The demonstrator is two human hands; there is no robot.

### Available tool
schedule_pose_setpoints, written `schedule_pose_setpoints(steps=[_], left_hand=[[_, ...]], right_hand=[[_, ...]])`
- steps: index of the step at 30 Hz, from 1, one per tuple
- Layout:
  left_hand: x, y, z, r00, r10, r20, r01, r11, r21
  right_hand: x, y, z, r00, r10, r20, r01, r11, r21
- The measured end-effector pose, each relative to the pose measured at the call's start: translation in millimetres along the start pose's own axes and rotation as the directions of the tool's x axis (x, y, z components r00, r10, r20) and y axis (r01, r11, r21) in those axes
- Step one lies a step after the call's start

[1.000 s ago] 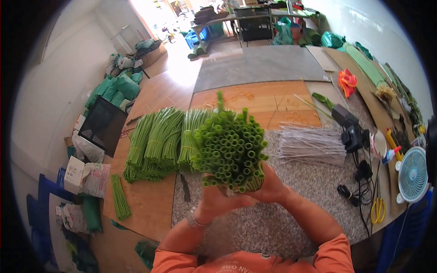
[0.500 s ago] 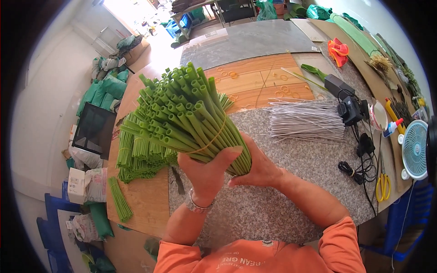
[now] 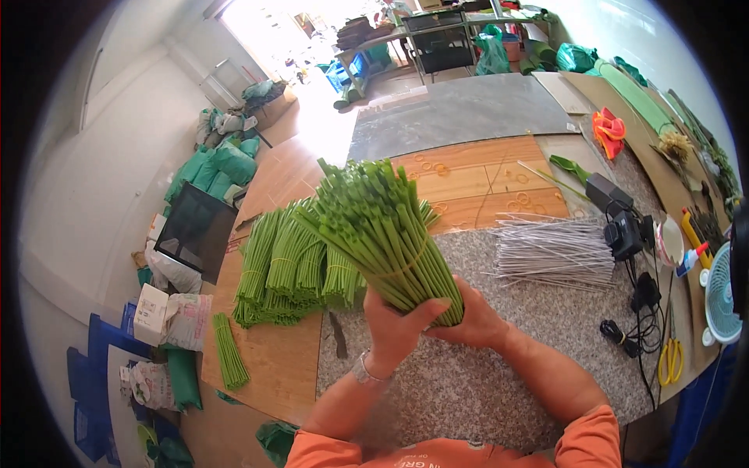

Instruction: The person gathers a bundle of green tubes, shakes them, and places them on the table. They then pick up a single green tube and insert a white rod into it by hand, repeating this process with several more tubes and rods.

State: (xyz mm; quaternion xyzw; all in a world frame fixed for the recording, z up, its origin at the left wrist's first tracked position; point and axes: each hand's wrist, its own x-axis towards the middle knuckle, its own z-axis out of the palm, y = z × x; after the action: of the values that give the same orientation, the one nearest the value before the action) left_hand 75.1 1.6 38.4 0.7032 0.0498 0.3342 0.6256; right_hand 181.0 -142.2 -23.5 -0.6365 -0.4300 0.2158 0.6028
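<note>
A thick bundle of green tubular stems (image 3: 390,249) is held up over the speckled stone tabletop, tilted away to the left, with a rubber band around its middle. My left hand (image 3: 399,324) wraps the near left side of the bundle, thumb across its front. Around the lower right end my right hand (image 3: 476,316) is closed, its fingers partly hidden behind the stems. Beyond my left hand lie several banded stem bundles (image 3: 292,261) in a pile. A thinner bundle (image 3: 229,351) rests apart on the wooden board at left.
Thin pale rods (image 3: 554,251) lie in a heap to the right. Yellow-handled scissors (image 3: 670,360), black cables (image 3: 622,335) and a light blue fan (image 3: 724,292) are along the right edge. Loose rubber bands (image 3: 437,168) lie on the wooden boards. Green sacks (image 3: 226,168) stand at left.
The view has shifted, so the table appears farther right and lower. The bundle has tipped more upright and its cut ends face me less; both hands still hold it.
</note>
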Motion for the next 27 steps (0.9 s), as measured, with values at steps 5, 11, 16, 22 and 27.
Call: schedule_pose_setpoints(steps=[5,11,16,22,27], left_hand=[[-9,-8,3,0.999,0.039,0.031,-0.037,0.999,-0.039],[-10,-24,2,0.998,0.055,-0.040,-0.055,0.998,-0.010],[-3,-22,17,0.982,0.123,-0.140,-0.144,0.979,-0.147],[0,-25,18,0.982,0.145,-0.119,-0.159,0.980,-0.119],[-1,-31,7,0.985,0.107,-0.133,-0.118,0.990,-0.074]], right_hand=[[-8,10,-1,0.994,-0.102,0.036,0.099,0.993,0.064],[-8,24,1,0.992,0.033,0.124,-0.046,0.994,0.104],[-2,13,10,0.995,0.098,-0.003,-0.098,0.995,0.027],[2,15,9,0.998,0.050,-0.049,-0.047,0.997,0.060],[6,13,4,0.987,0.101,0.126,-0.117,0.985,0.130]])
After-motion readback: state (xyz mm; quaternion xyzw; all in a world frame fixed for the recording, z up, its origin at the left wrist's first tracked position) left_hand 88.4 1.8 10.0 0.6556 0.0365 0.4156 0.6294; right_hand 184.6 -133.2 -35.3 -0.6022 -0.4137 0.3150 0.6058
